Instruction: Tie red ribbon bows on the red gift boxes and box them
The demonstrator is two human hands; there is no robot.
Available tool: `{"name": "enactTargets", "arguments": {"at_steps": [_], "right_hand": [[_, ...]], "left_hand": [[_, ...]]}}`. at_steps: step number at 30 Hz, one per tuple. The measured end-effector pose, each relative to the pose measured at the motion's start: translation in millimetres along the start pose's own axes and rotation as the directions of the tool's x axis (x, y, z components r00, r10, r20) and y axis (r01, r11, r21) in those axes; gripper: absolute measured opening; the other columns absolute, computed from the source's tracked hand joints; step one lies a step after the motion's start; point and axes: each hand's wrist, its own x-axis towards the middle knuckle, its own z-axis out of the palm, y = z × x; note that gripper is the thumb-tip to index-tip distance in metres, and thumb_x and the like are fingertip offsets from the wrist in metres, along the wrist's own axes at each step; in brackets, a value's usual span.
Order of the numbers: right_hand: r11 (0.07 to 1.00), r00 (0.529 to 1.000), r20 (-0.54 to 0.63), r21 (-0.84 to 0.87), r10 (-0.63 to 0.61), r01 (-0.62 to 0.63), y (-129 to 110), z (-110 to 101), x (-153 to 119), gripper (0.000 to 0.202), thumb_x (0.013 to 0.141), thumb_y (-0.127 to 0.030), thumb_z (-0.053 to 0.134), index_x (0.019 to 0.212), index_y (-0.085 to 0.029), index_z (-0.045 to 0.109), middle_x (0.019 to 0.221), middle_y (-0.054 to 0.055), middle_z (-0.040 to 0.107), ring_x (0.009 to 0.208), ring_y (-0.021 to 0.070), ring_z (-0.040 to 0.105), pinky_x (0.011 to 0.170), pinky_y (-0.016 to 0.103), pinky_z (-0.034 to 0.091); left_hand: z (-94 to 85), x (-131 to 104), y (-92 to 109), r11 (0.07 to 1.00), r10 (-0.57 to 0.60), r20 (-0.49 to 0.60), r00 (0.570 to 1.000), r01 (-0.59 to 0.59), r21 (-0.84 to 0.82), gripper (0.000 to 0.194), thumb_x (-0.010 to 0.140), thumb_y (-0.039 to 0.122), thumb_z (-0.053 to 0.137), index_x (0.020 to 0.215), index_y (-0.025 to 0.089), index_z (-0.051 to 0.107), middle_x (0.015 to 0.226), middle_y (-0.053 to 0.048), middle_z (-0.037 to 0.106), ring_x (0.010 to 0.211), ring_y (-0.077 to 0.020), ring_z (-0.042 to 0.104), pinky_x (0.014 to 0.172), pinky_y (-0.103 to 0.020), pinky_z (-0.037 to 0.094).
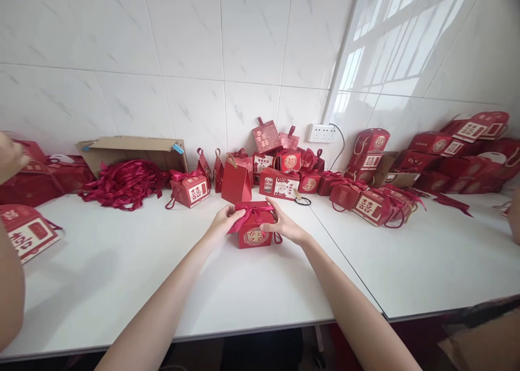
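Note:
A small red gift box [255, 237] with a gold round emblem stands upright on the white table in front of me. A dark red ribbon [255, 213] is tied in a bow across its top. My left hand [226, 219] grips the box's upper left side, thumb against the ribbon. On the other side, my right hand [283, 223] is closed around the upper right edge, with its thumb on the front face. A cord loop [278, 238] hangs at the box's right side. The fingers behind the box are partly hidden.
A heap of dark red ribbons [124, 184] spills from a cardboard box [142, 143]. Several gift boxes line the wall, including a plain red one [236, 183]. More boxes [439, 154] are stacked at right. Another person's arm [8, 290] reaches in at left. A power strip [322, 133] hangs on the wall.

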Motion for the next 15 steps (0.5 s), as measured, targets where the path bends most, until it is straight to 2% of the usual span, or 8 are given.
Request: {"name": "enactTargets", "arguments": {"at_steps": [3,7,10,15], "right_hand": [[0.999,1.000,-0.003,-0.035,-0.007,0.007,1,-1,1,0.105,0.062,-0.033,0.078,0.145,-0.029,0.014,0.133,0.010,0.047,0.123,0.0267,0.046,0.097,0.045,0.044],[0.995,0.999,0.002,-0.088,-0.044,0.044,4,-4,3,0.106,0.062,-0.030,0.077,0.145,-0.028,0.012,0.130,0.011,0.049,0.120,0.0264,0.047,0.095,0.045,0.045],[0.985,0.995,0.000,-0.142,-0.097,0.096,6,-4,3,0.104,0.063,-0.029,0.076,0.145,-0.029,0.012,0.132,0.011,0.047,0.122,0.0264,0.046,0.097,0.045,0.044],[0.963,0.986,-0.018,-0.217,-0.167,0.159,6,-1,1,0.108,0.063,-0.024,0.073,0.146,-0.028,0.004,0.133,0.012,0.045,0.121,0.0263,0.046,0.097,0.047,0.043]], "left_hand": [[0.5,-2,2,1.000,0.008,0.011,1.000,-0.008,-0.011,0.043,0.055,0.046,0.075,0.077,0.015,0.055,0.070,0.000,0.058,0.061,-0.0114,0.054,0.053,-0.022,0.040],[0.6,-6,6,0.999,0.046,0.028,0.999,-0.047,0.023,0.046,0.058,0.042,0.075,0.091,0.017,0.054,0.095,-0.005,0.061,0.085,-0.0171,0.060,0.068,-0.026,0.046],[-0.4,-6,2,0.996,0.075,0.071,0.995,-0.078,0.046,0.044,0.063,0.040,0.073,0.095,0.019,0.051,0.109,-0.008,0.059,0.099,-0.0204,0.058,0.075,-0.029,0.048],[0.1,-1,-9,0.977,0.193,0.099,0.976,-0.200,0.072,0.047,0.066,0.036,0.071,0.102,0.022,0.046,0.117,-0.008,0.055,0.110,-0.0217,0.052,0.081,-0.031,0.047]]}}
